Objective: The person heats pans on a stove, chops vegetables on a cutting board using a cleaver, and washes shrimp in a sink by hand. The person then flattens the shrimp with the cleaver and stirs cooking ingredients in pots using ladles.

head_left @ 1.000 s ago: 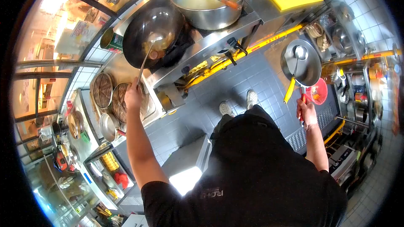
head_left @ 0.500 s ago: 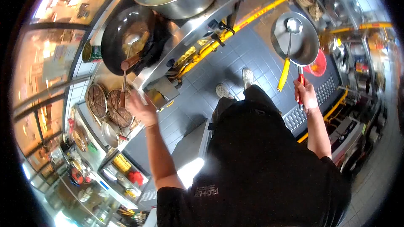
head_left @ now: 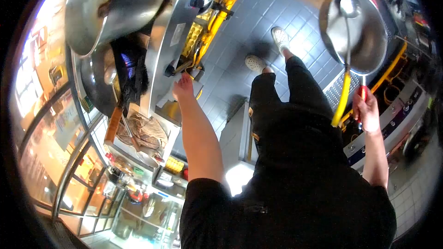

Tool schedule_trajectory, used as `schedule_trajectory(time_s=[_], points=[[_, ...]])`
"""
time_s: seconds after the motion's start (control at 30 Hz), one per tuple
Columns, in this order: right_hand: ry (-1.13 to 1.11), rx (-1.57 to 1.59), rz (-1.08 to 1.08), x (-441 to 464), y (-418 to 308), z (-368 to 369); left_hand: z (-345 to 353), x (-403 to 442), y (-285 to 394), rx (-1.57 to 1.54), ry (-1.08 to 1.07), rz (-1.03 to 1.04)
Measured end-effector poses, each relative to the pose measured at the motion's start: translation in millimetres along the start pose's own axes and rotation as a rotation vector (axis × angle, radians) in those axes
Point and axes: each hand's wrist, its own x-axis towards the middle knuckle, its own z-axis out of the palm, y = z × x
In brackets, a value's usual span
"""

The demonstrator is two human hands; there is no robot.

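My right hand (head_left: pixel 367 110) grips the red handle of a steel frying pan (head_left: pixel 369 41), held out over the floor. Across that pan lies a ladle (head_left: pixel 348 9) with a yellow handle, its bowl inside. My left hand (head_left: pixel 183 87) is at the stove's front, fingers drawn together beside a black knob (head_left: pixel 170 70); what they grip is hidden. Left of it, a dark wok (head_left: pixel 90 80) sits beside the black burner (head_left: pixel 131 71), where a bluish glow shows. A ladle with a wooden handle (head_left: pixel 113 125) rests in the wok.
A large steel pot (head_left: pixel 124 14) stands on the stove behind the wok. Wire strainers (head_left: pixel 150 131) lie on the counter nearer to me. A yellow gas pipe (head_left: pixel 217 23) runs along the stove's front. On the right is a steel unit with knobs (head_left: pixel 401 115).
My left hand has moved from above the strainers to the stove's front by the knob. My view has shifted, and the pan with the ladle stays in my right hand.
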Motion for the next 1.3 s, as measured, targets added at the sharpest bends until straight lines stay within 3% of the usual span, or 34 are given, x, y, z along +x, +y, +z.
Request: schedule_trajectory(time_s=[0.1,0.2,0.4,0.6,0.8,1.1,1.2,1.3], points=[[0.068,0.037,-0.001,4,20,-13,10,25,-2,-0.157,0.112,0.047],[0.054,0.105,-0.003,7,32,-27,10,43,-1,-0.086,-0.072,0.166],[0.148,0.115,0.017,5,41,-44,-6,69,6,-0.197,-0.119,0.126],[0.165,0.118,0.035,4,44,-59,-1,66,5,0.039,0.053,0.222],[0.151,0.084,0.013,4,41,-57,0,68,0,0.111,0.074,0.28],[0.225,0.112,-0.021,1,30,-36,2,69,-3,0.041,0.093,0.284],[0.206,0.12,-0.035,-2,24,-29,5,66,-4,0.014,0.081,0.281],[0.136,0.116,-0.11,-4,21,-26,3,53,-6,0.071,-0.114,0.297]])
